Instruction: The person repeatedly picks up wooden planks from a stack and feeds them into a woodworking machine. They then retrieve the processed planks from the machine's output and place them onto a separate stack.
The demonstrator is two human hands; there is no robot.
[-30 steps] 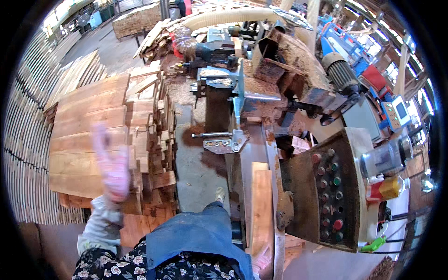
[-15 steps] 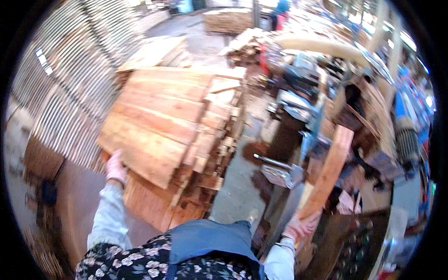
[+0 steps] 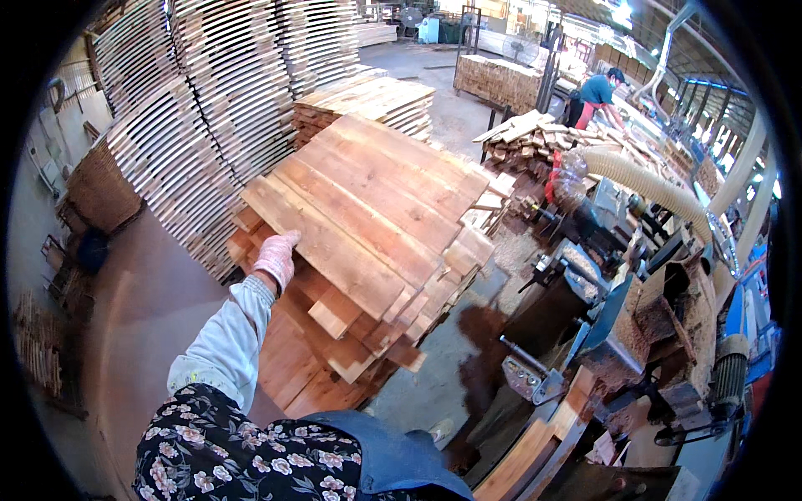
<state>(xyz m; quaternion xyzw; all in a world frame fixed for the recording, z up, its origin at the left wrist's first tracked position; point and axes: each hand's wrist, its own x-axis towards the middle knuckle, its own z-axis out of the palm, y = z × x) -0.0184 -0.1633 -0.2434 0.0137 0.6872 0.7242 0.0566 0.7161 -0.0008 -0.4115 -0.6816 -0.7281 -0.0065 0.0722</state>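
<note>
My left hand (image 3: 277,257), in a pale pink work glove, is closed on the near-left edge of a wooden board (image 3: 326,242). That board lies on top of a stack of planks (image 3: 334,316), beside several others laid edge to edge. The fingertips under the board are hidden. At the lower right, a narrow wooden piece (image 3: 522,457) lies slanting along the machine (image 3: 539,380). My right hand is out of sight.
Tall stacks of slats (image 3: 205,125) rise at the left behind the planks. A ribbed hose (image 3: 643,173) and a motor (image 3: 730,376) belong to the machinery at right. Farther back, a person (image 3: 595,93) bends beside a heap of wood offcuts (image 3: 543,140).
My view has shifted, and the plank stack sits farther right in it. My right hand, earlier gripping the narrow wooden piece, has left view; the piece appears lower. My left hand stays at the board's edge.
</note>
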